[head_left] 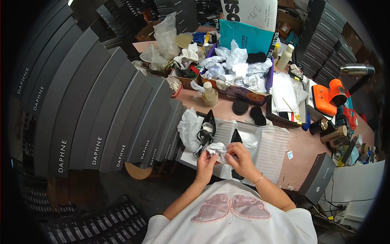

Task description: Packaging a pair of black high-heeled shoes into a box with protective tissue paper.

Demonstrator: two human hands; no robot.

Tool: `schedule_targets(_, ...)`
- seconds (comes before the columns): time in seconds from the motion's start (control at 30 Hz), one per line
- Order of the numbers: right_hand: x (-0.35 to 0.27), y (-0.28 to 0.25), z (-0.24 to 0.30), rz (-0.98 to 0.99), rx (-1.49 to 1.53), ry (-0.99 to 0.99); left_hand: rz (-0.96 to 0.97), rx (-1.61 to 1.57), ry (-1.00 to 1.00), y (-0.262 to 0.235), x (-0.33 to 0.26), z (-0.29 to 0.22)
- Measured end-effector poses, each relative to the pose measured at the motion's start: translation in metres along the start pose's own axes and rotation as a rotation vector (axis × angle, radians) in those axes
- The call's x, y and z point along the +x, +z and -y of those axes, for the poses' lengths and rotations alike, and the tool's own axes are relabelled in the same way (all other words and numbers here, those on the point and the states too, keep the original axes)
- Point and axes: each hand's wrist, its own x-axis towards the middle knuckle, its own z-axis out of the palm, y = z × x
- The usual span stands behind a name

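Between my two hands is a crumpled wad of white tissue paper (217, 149). My left hand (206, 166) grips its left side, and the fingers of my right hand (240, 159) pinch its right side. Both hands are over an open shoe box (186, 157) on the table. Beyond my left hand, a black shoe (209, 122) with shiny straps rests in the box, beside loose white paper (189, 128). Another black piece, partly hidden, shows just past my right hand. White ribbed padding (274, 148) spreads over the box's right side.
Tall stacks of dark grey shoe boxes (85, 101) rise at my left. A purple-edged carton (270, 77) full of crumpled paper stands ahead, near a cream bottle (210, 96) and two black round pads (240, 107). An orange device (325, 99) and a dark box (317, 179) are at right.
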Motion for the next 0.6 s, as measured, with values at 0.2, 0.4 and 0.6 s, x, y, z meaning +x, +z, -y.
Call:
schedule_targets(0.2,-0.013,0.004,-0.009,0.123,0.116,0.223,-0.004,0.076,0.019,-0.016,-0.002,-0.001)
schedule_targets(0.4,-0.002,-0.009,-0.021,0.164,0.261,0.209,0.104,-0.078,-0.143,-0.024,-0.002,-0.023)
schedule_targets(0.6,-0.004,-0.023,-0.021,0.032,1.046,0.679,0.158,-0.515,-0.280,-0.028,0.013,0.010)
